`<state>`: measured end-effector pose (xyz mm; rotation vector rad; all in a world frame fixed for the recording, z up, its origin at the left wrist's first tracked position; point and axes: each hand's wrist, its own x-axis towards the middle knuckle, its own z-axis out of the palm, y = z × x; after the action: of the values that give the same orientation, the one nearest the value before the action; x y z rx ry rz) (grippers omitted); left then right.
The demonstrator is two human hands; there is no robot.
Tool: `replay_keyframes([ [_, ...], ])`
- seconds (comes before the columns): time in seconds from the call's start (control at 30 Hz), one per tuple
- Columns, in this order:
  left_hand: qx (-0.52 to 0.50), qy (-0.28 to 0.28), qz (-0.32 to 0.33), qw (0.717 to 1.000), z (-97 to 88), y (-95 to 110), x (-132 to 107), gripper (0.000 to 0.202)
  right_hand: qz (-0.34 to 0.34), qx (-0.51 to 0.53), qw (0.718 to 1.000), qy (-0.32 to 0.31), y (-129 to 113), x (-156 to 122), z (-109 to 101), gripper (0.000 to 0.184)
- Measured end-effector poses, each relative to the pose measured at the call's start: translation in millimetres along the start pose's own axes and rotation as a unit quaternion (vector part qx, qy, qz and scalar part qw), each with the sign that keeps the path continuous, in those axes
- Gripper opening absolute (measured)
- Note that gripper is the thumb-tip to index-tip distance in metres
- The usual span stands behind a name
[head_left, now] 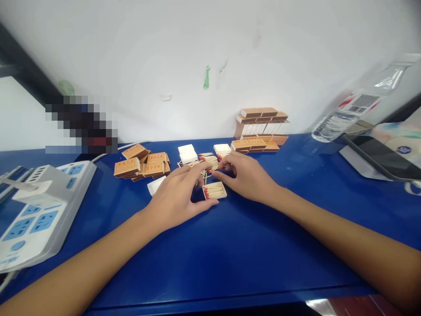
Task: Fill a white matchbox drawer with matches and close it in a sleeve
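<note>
Tray (225, 192) of matches (215, 192) lies beside spread left fingers (202, 206); whether curled right fingers (225, 177) pinch anything is unclear.

One left hand (176, 191), one right hand (248, 175), two in all! One match-filled tray (215, 191) here, and at least three white trays (222, 149) besides. Loose matches (212, 166): over ten, too tangled to tally. The matchbox heap (154, 169) shows four labelled tops, others half buried; the matchbox stack (256, 144), at least six! One bottle (357, 107), one phone (383, 157), one power strip (34, 239).
</note>
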<state>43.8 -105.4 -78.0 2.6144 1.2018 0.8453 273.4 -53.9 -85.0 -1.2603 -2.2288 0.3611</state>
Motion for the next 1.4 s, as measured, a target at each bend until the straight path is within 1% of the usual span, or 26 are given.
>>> replay_keyframes([
  [0.13,0.007,0.003,0.007,1.000,0.9,-0.2,-0.2,0.074,0.009,-0.030,0.998,-0.050,0.4,5.4,1.7,0.015],
  [0.23,0.000,-0.003,0.006,1.000,2.1,0.3,-1.1,0.074,0.027,-0.056,0.993,-0.104,0.8,2.8,-5.1,0.018],
  [0.33,-0.006,-0.007,-0.006,1.000,2.7,0.1,-1.6,0.073,0.029,-0.070,0.989,-0.128,5.4,-1.5,-14.3,0.018],
  [0.47,-0.012,-0.010,-0.017,1.000,3.2,-0.4,-1.6,0.075,-0.025,-0.032,0.993,-0.111,8.7,-7.4,-27.1,0.020],
  [0.57,-0.015,-0.009,-0.018,1.000,3.8,-0.8,-1.4,0.076,-0.062,-0.002,0.992,-0.110,2.3,-12.3,-34.6,0.022],
  [0.67,-0.019,-0.008,-0.012,1.000,4.4,-1.3,-1.5,0.076,-0.071,-0.001,0.986,-0.150,-7.3,-17.5,-35.0,0.020],
  [0.77,-0.019,-0.012,-0.009,1.000,4.7,-1.3,-1.7,0.074,-0.078,-0.019,0.978,-0.192,-13.2,-22.0,-28.3,0.016],
  [0.83,-0.019,-0.018,-0.014,1.000,4.5,-0.9,-1.5,0.073,-0.089,-0.023,0.977,-0.194,-14.9,-24.0,-23.4,0.015],
  [0.9,-0.024,-0.025,-0.018,0.999,4.2,-0.4,-1.2,0.072,-0.105,-0.009,0.976,-0.190,-15.7,-25.0,-20.7,0.019],
  [1.0,-0.031,-0.029,-0.013,0.999,4.3,0.0,-0.9,0.070,-0.130,0.031,0.972,-0.193,-15.3,-25.3,-20.7,0.023],
  [1.07,-0.030,-0.026,-0.005,0.999,4.6,0.1,-1.2,0.070,-0.142,0.046,0.971,-0.186,-13.6,-24.8,-21.8,0.022],
  [1.2,-0.025,-0.026,0.005,0.999,5.4,0.6,-2.0,0.075,-0.158,0.022,0.976,-0.147,-9.1,-23.4,-23.4,0.017],
  [1.3,-0.025,-0.029,0.008,0.999,5.5,1.2,-2.4,0.074,-0.157,0.009,0.977,-0.147,-8.0,-22.6,-23.5,0.019],
  [1.4,-0.021,-0.029,0.006,0.999,5.0,1.8,-2.6,0.075,-0.145,0.004,0.978,-0.148,-9.0,-22.2,-23.3,0.016],
])
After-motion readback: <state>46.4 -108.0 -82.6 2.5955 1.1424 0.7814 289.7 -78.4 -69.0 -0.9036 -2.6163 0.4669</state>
